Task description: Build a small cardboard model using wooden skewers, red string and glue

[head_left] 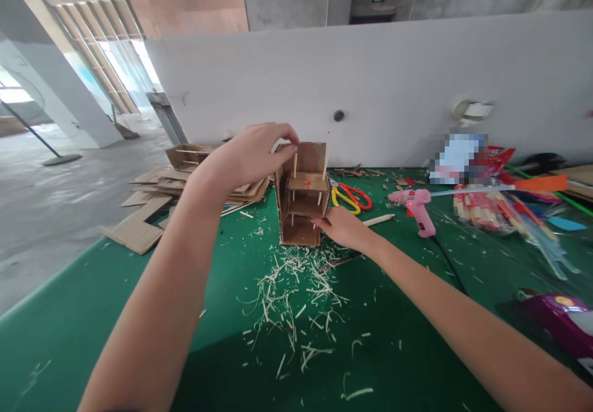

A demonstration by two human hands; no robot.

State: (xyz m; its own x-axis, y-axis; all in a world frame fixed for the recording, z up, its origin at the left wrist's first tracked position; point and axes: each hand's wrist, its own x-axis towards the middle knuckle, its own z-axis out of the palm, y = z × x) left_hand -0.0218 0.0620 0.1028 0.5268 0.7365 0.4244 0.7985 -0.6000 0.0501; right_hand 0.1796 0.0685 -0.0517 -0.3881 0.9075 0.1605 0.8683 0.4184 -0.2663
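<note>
My left hand (257,152) curls closed over the top edge of the upright cardboard model (303,193) on the green table (92,313); my right hand (343,227), flat, touches its base.

table (92,313): green | cardboard model (303,193): brown | glue gun (417,205): pink | scissors (352,197): red and yellow handles | shavings (296,288): pale
</note>
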